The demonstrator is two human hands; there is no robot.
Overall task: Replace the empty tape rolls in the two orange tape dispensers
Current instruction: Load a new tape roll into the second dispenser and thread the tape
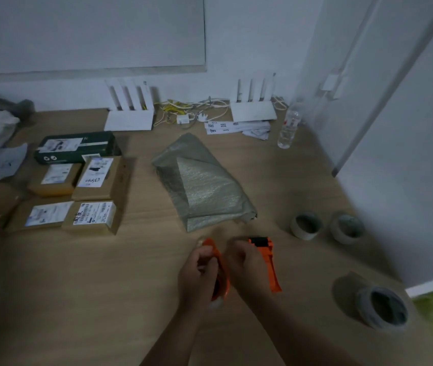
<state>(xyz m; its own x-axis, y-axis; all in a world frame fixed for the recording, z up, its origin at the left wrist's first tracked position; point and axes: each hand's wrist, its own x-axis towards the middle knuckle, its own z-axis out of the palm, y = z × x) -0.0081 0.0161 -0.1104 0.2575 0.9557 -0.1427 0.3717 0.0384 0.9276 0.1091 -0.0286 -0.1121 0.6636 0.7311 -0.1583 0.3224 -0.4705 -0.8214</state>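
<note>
reaching in from below, both hands meet over the desk [104, 299]. the left hand [196, 270] grips one orange tape dispenser [219, 270]; the right hand [244, 262] curls closed beside a second orange dispenser [269, 262], its hold unclear.

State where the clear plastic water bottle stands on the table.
In the head view, the water bottle stands upright at the table's far right, near the wall corner, just right of the right-hand white router.

Near left: bare desk [78, 299] lay open.
Ahead of hands: grey padded bag [204, 186] blocked the middle.
Left: cardboard parcels [78, 196] crowded together.
Right: three tape rolls [306, 225] stood apart, with gaps between.
Far right: white wall panel [408, 194] closed that side.
</note>
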